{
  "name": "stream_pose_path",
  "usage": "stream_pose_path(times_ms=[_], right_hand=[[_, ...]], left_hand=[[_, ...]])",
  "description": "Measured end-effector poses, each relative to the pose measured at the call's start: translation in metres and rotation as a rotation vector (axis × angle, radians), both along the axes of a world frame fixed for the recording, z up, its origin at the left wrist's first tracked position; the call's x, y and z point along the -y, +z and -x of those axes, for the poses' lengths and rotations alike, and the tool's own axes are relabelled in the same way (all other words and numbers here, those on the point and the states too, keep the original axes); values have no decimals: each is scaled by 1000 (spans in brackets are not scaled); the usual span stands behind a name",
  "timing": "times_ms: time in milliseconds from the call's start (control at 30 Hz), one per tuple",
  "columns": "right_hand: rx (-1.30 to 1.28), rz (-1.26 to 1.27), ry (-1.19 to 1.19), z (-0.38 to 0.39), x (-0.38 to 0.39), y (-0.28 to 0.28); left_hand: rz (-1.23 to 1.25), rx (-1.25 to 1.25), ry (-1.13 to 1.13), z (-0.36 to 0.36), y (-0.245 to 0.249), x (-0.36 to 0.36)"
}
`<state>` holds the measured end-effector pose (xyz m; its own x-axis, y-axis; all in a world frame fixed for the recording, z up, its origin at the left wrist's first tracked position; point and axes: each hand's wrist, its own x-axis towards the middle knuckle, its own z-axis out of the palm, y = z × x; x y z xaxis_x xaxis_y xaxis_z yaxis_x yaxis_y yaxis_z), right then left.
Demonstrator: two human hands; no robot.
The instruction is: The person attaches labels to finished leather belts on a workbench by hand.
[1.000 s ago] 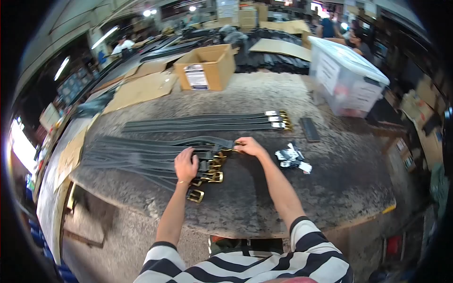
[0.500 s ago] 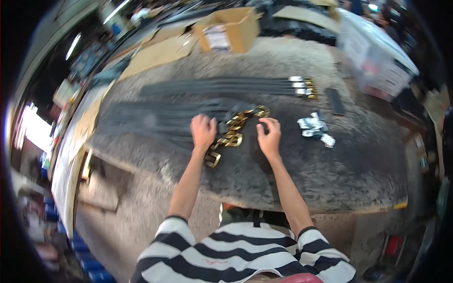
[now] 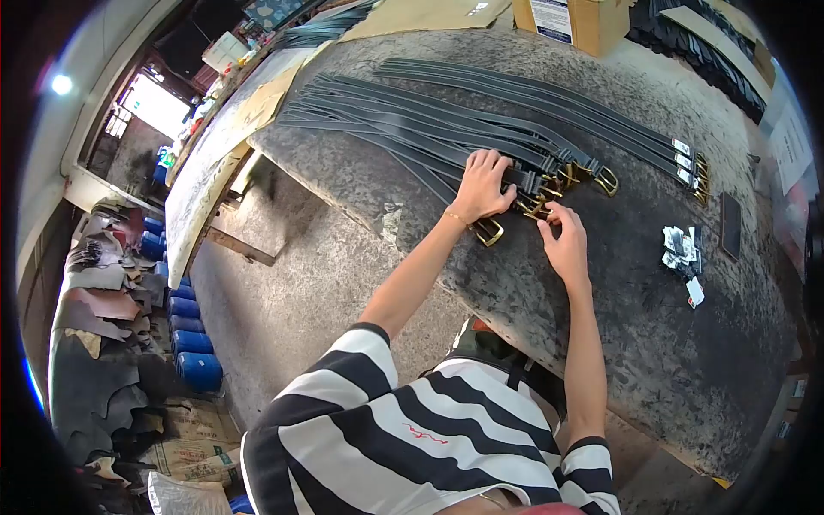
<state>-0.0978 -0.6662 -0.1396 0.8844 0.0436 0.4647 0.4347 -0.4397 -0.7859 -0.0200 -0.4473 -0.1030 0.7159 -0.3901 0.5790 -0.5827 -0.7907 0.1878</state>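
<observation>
A fanned pile of dark leather belts (image 3: 412, 116) with gold buckles lies on the worktable. My left hand (image 3: 485, 187) rests over the buckle end of the nearest belts, its fingers curled down on a belt. At one gold buckle (image 3: 534, 209) my right hand (image 3: 565, 242) has its thumb and forefinger closed on the edge. Another buckle (image 3: 489, 232) sticks out below my left hand, and one more buckle (image 3: 608, 181) lies to the right of the pile. My fingers partly hide the buckles between my hands.
Behind the pile lies a neat row of belts (image 3: 541, 99) with white tags by their buckles. To the right are small silvery packets (image 3: 681, 249) and a dark flat bar (image 3: 730, 225). A cardboard box (image 3: 592, 26) stands at the back. Blue drums (image 3: 199, 371) line the floor at left.
The view has swung to the left, so the table sits further right. My right hand, apart from the buckles before, has come in to one of them. My left hand stays on the belts.
</observation>
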Motion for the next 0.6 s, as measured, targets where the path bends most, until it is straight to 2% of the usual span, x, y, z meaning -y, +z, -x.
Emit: stream_pose_path(times_ms=[167,233,267,300,367,433,500,600], right_hand=[[-68,-82,-63,0,0,8],[-78,-77,-73,3,-1,5],[-77,-83,-56,3,-1,4],[-71,-88,-46,1,2,2],[-36,-104,-57,-2,3,-3],[-71,-209,-112,-5,2,-1],[-52,-210,-143,-9,5,-3],[-171,-302,-141,-11,6,-2]], left_hand=[[-89,-111,-67,-16,12,-6],[14,-223,-118,-20,16,-10],[146,-41,-141,-26,9,-8],[160,-37,-42,-27,13,-6],[186,25,-16,-38,20,1],[146,-35,-24,-46,21,3],[-56,-215,-76,-55,24,6],[-184,-263,-89,-70,33,13]])
